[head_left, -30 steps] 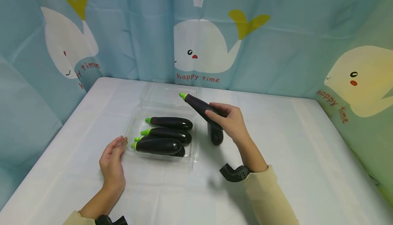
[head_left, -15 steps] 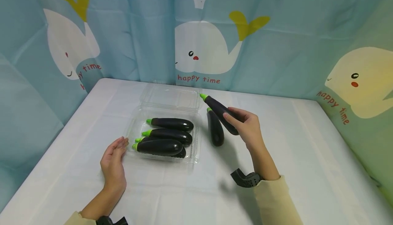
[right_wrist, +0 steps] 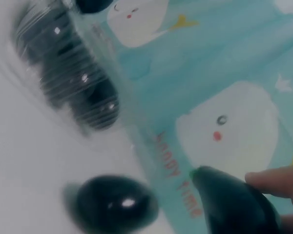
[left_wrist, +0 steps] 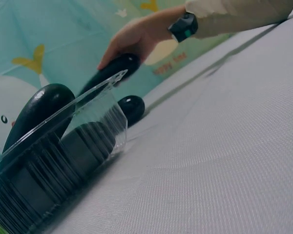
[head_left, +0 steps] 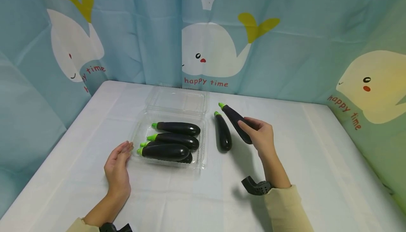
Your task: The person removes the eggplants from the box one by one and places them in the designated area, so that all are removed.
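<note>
My right hand (head_left: 264, 137) holds a dark eggplant with a green stem (head_left: 235, 119) between thumb and fingers, to the right of a second eggplant (head_left: 223, 133) lying on the table. In the right wrist view the held eggplant (right_wrist: 237, 202) is blurred at the lower right. A clear plastic clamshell box (head_left: 203, 160) stands with its lid folded back, several eggplants (head_left: 165, 152) lying inside, some on top of others. At the box's left side my left hand (head_left: 118, 170) rests on the table, its relaxed fingers against the wall. The left wrist view shows the box wall (left_wrist: 119, 124) close up.
The box's clear lid (head_left: 177, 100) lies open toward the back of the white-covered table (head_left: 317, 168). A blue curtain with whale prints (head_left: 152, 31) hangs along the back and sides.
My right hand has carried the eggplant rightward and lower, from over the box's right edge to beyond the loose eggplant, which now shows whole. My left hand stays at the box.
</note>
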Demonstrator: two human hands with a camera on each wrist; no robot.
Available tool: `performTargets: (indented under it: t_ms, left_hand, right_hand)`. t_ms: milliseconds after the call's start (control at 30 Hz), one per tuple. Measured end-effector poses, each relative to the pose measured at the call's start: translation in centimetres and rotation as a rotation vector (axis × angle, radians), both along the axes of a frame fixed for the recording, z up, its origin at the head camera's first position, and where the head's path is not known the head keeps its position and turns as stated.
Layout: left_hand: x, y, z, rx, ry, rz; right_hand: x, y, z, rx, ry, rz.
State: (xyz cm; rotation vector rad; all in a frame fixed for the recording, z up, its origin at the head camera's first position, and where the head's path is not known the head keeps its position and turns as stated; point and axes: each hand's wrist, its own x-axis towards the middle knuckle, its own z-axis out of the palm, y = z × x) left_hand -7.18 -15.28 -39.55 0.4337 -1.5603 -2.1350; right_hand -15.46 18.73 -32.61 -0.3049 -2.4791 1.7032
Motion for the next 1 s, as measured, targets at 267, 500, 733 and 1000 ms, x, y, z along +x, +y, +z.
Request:
performTargets:
  t_ms: [267,500,733,1000]
  left_hand:
    - [0.0,0.0,-0.1,-0.018,0.006,-0.006]
    - [0.1,0.0,-0.1,-0.022,-0.006,-0.011]
    - [0.1,0.0,-0.1,-0.03,-0.01,-0.009]
    - [0.0,0.0,-0.2,-0.028,0.0,-0.009]
  right_hand:
    - [-0.8,0.4,-1.7,0.028,-0.063,-0.083]
    - [-0.9,0.5,-2.3,0.032,-0.072,-0.1]
    - [-1.0,0.4,-2.9,0.073,-0.057,-0.117]
    - [-1.1,0.2,-3.9,0.11,-0.065,-0.096]
